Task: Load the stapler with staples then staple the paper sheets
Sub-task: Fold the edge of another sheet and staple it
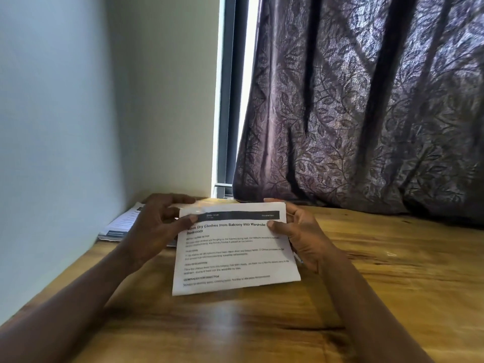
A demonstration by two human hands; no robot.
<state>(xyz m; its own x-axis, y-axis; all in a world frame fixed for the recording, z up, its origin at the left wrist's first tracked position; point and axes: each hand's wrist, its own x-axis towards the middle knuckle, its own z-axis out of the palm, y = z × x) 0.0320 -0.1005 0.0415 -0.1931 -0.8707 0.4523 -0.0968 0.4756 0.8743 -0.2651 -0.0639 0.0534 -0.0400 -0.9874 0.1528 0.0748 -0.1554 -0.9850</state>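
Head view. Risk: you hold the printed paper sheets (235,247) by their upper side edges alone, so they may fan out of register if either grip loosens. No stapler shows here, so one hand would have to let go to fetch it. Position: the sheets stand tilted between your hands above the wooden table (392,271). Your left hand (157,226) pinches the left edge, thumb in front; your right hand (301,239) pinches the right edge likewise. Another paper pile (120,226) lies far left, by the wall.

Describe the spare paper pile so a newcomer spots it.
Start at the wooden table and follow it to the left wall. The paper pile lies flat, behind the left hand. Unlike the printed sheets, held by that hand and the right hand, nobody holds it.
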